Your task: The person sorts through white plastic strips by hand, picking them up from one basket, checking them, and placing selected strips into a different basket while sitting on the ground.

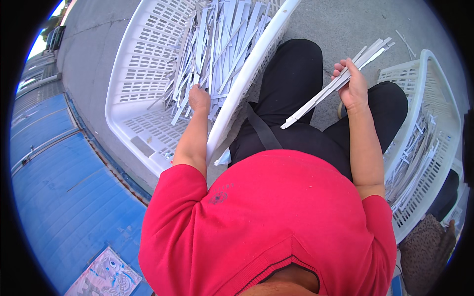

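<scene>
A large white plastic basket (pixel 148 64) stands tilted at my left, with a heap of long, thin white and pale grey strips (pixel 224 42) in it. My left hand (pixel 199 100) reaches into this basket, its fingers closed on a pale strip at the near side of the heap; the hand itself partly hides the grip. Over my lap, my right hand (pixel 353 86) is wrapped round a bundle of strips (pixel 326 92). The bundle slants from near my belly up to the far right, its strips of uneven length.
At my right stands a second white basket (pixel 424 84), holding more strips (pixel 414 158). A few loose strips (pixel 406 45) lie on the grey concrete ground (pixel 355 19). Blue metal panels (pixel 74 172) run along the left. Behind the right basket, another person's patterned clothing (pixel 427 246) shows.
</scene>
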`<state>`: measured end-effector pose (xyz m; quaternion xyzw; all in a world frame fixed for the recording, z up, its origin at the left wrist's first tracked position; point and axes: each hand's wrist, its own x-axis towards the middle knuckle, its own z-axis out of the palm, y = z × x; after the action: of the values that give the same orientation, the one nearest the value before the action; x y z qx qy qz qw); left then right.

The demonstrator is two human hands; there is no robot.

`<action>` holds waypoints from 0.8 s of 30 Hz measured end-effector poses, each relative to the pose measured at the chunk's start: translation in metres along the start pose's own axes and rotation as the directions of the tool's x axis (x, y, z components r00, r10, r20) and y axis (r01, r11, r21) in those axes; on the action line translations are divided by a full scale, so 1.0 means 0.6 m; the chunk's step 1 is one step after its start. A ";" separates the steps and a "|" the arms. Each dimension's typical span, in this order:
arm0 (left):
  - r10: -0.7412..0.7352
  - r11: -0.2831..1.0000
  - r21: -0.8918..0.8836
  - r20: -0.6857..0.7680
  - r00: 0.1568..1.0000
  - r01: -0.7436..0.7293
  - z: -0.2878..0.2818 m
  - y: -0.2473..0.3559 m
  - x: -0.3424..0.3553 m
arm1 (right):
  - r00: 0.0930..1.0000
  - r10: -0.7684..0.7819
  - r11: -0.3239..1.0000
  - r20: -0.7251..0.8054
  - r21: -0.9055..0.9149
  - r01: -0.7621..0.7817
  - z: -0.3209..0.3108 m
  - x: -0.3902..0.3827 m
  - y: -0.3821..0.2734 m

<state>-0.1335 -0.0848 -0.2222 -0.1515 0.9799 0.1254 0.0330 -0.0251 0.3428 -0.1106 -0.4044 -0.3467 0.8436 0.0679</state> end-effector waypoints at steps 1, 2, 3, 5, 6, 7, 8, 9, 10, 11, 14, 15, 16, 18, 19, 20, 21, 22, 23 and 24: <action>0.019 1.000 -0.009 -0.032 0.999 -0.019 0.001 -0.006 0.004 | 1.000 -0.001 1.000 0.004 0.001 0.001 0.000 0.000 0.000; 0.038 0.999 -0.017 -0.064 0.997 -0.039 0.006 -0.021 0.011 | 1.000 -0.001 1.000 0.009 0.002 0.001 0.001 0.000 0.000; 0.057 0.998 -0.026 -0.096 0.994 -0.060 0.006 -0.029 0.016 | 1.000 -0.003 1.000 0.012 0.003 0.003 0.001 0.000 0.000; 0.041 0.992 -0.114 -0.153 0.987 -0.059 0.007 -0.039 0.023 | 1.000 -0.007 1.000 0.011 -0.001 0.007 0.001 0.000 -0.001; 0.019 0.985 -0.168 -0.170 0.985 -0.048 -0.002 -0.035 0.021 | 1.000 -0.009 1.000 0.010 -0.004 0.009 0.001 -0.001 -0.002; -0.004 0.974 -0.222 -0.186 0.983 -0.038 -0.008 -0.033 0.020 | 1.000 -0.009 1.000 0.014 -0.001 0.009 0.001 -0.001 -0.002; -0.034 0.971 -0.238 -0.149 0.988 -0.003 -0.006 -0.042 0.032 | 1.000 -0.009 1.000 0.017 0.002 0.009 0.002 -0.001 -0.001; -0.010 0.974 -0.227 -0.154 0.988 -0.026 -0.009 -0.036 0.030 | 1.000 -0.011 1.000 0.020 0.005 0.011 0.001 -0.002 -0.002; 0.015 0.975 -0.215 -0.159 0.987 -0.049 -0.014 -0.028 0.027 | 1.000 -0.010 1.000 0.024 0.005 0.010 0.001 -0.002 -0.002; 0.039 0.976 -0.203 -0.164 0.986 -0.073 -0.017 -0.022 0.025 | 1.000 -0.009 1.000 0.027 0.006 0.009 -0.001 -0.001 -0.002; 0.088 0.990 -0.101 -0.138 0.987 -0.102 -0.019 -0.026 0.028 | 0.999 -0.006 1.000 0.034 0.012 0.006 -0.002 -0.002 -0.003; 0.098 0.993 -0.053 -0.126 0.987 -0.105 -0.025 -0.020 0.025 | 0.999 -0.005 1.000 0.034 0.015 0.004 -0.002 -0.002 -0.004; 0.119 0.992 -0.016 -0.131 0.984 -0.122 -0.025 -0.022 0.026 | 0.999 -0.005 1.000 0.035 0.017 0.004 -0.001 -0.004 -0.005; 0.162 0.986 0.058 -0.139 0.977 -0.155 -0.022 -0.029 0.030 | 0.999 -0.005 1.000 0.037 0.022 0.004 0.000 -0.007 -0.006; 0.135 0.989 0.082 -0.117 0.984 -0.126 -0.036 -0.007 0.021 | 0.999 -0.010 1.000 0.031 0.029 0.009 -0.003 -0.008 -0.007; 0.108 0.990 0.106 -0.097 0.989 -0.097 -0.054 0.017 0.010 | 1.000 -0.015 0.999 0.026 0.036 0.014 -0.005 -0.009 -0.008; 0.070 0.990 0.132 -0.086 0.994 -0.058 -0.072 0.029 -0.001 | 0.999 -0.015 0.999 0.033 0.040 0.014 -0.004 -0.011 -0.010; 0.099 0.990 0.112 -0.131 0.986 -0.084 -0.069 0.013 0.007 | 0.999 -0.016 0.999 0.042 0.039 0.014 -0.004 -0.011 -0.010; 0.116 0.992 0.063 -0.152 0.982 -0.108 -0.059 -0.015 0.026 | 0.999 -0.017 0.999 0.051 0.038 0.015 -0.005 -0.009 -0.008; 0.134 0.991 0.014 -0.168 0.977 -0.133 -0.066 -0.017 0.033 | 0.998 -0.017 0.999 0.056 0.035 0.015 -0.005 -0.010 -0.008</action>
<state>-0.1502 -0.1103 -0.1882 -0.0954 0.9873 0.1127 -0.0581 -0.0198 0.3457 -0.1053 -0.3766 -0.3372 0.8598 0.0720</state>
